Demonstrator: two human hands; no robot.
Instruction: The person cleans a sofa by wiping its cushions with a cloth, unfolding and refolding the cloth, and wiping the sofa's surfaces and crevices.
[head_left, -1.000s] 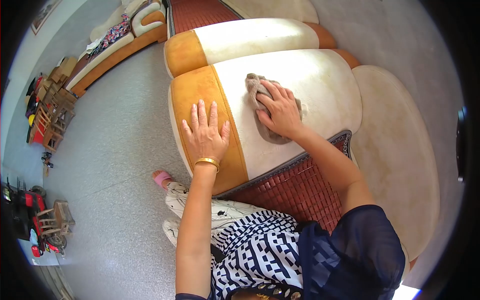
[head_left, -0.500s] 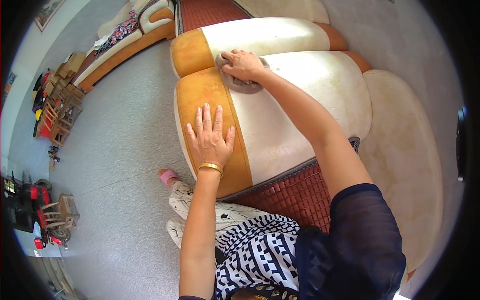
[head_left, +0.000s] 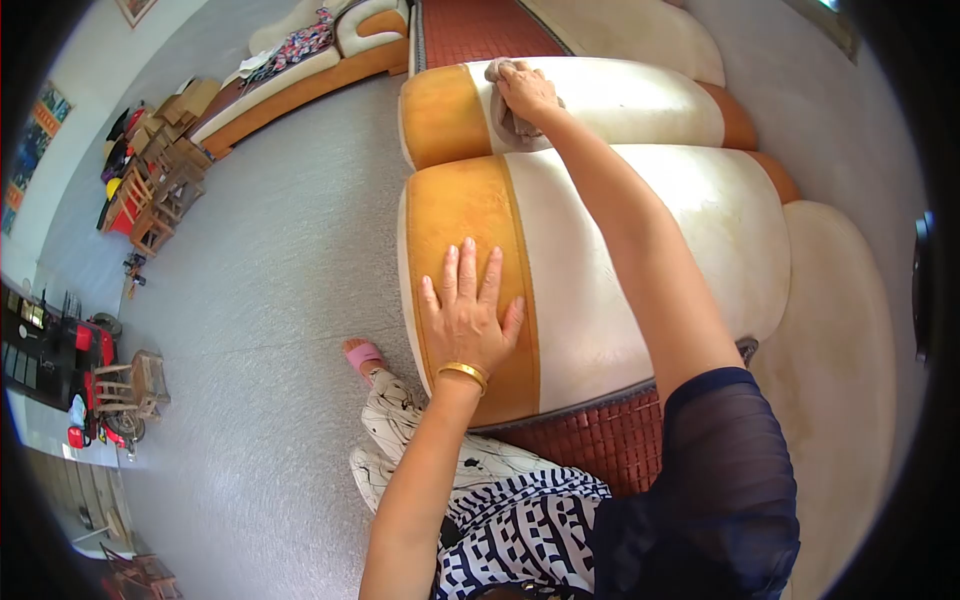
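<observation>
My left hand [head_left: 468,325] lies flat with fingers spread on the orange band [head_left: 462,205] of the nearer sofa armrest [head_left: 650,230]; a gold bangle circles its wrist. My right hand [head_left: 528,92] reaches out to the farther armrest section [head_left: 635,97]. Bunched under its curled fingers is a grey-brown cloth [head_left: 515,128], which rests on the white surface close to the orange end. Part of the cloth is hidden beneath the palm.
Red-brown woven mats [head_left: 590,440] cover the sofa seats on both sides of the armrests. Cream backrest cushions [head_left: 840,370] run along the right. Across the grey floor [head_left: 280,280] stand wooden chairs [head_left: 150,385] and another sofa [head_left: 300,105] with patterned fabric on it.
My right hand has moved with the cloth from the seam between the two armrest sections onto the farther one. My left hand stays flat on the orange band. The view has shifted.
</observation>
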